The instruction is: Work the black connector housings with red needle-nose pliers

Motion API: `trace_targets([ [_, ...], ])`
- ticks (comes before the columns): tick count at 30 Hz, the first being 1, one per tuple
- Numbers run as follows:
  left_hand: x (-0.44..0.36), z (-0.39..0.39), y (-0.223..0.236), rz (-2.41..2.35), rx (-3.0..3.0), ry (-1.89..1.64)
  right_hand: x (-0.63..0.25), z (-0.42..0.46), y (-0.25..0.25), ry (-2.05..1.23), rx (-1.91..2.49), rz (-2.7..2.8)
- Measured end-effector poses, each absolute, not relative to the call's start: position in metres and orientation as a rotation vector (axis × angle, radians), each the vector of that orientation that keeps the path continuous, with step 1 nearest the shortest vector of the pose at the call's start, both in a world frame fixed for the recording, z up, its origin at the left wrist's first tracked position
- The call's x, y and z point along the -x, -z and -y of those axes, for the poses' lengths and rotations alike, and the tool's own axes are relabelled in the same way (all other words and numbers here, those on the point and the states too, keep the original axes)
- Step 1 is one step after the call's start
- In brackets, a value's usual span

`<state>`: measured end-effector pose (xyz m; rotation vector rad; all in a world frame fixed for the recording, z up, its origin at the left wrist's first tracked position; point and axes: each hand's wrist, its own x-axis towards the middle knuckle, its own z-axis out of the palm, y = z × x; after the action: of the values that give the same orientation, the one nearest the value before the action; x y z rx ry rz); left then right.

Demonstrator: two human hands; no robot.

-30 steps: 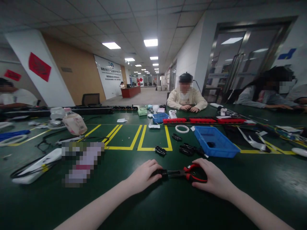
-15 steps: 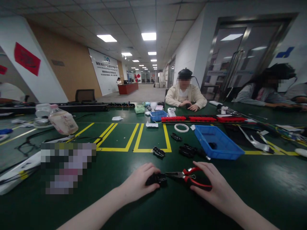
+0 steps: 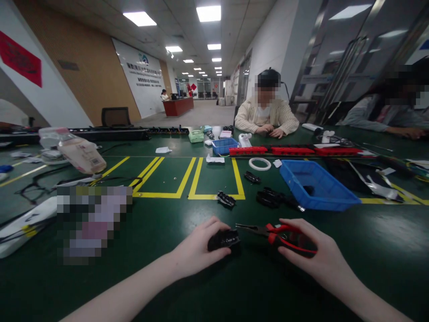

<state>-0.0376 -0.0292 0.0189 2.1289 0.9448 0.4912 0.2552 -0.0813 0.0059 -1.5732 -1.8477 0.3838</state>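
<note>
My left hand (image 3: 198,245) grips a small black plastic part (image 3: 224,239) against the green table (image 3: 208,286). My right hand (image 3: 313,256) is closed round the red handles of long-nose pliers (image 3: 268,231). The plier jaws point left, their tip just above and right of the black part, a little apart from it. More black parts (image 3: 226,199) (image 3: 269,197) lie beyond my hands, near the yellow floor-tape lines.
A blue tray (image 3: 318,188) stands right of centre. Behind it lie red strips (image 3: 291,151), a white ring (image 3: 259,164) and a smaller blue bin (image 3: 223,145). A bottle (image 3: 80,154) and cables lie at left. People sit across and at the far right.
The plier jaws have come off the black part and drawn back to the right. My left hand keeps hold of the part. The camera has tilted down slightly.
</note>
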Motion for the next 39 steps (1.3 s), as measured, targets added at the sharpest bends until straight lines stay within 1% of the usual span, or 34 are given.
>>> trace_targets([
  [4,0.038,0.029,-0.020,-0.957,-2.110,-0.450,-0.249,0.085,-0.009,-0.492,1.552,1.730],
  [12,0.037,0.028,-0.018,-0.842,-2.370,-0.368,-0.244,0.087,0.000,-0.551,1.484,1.821],
  [39,0.038,0.028,-0.018,-0.810,-2.402,-0.345,-0.245,0.082,-0.012,-0.807,1.572,1.726],
])
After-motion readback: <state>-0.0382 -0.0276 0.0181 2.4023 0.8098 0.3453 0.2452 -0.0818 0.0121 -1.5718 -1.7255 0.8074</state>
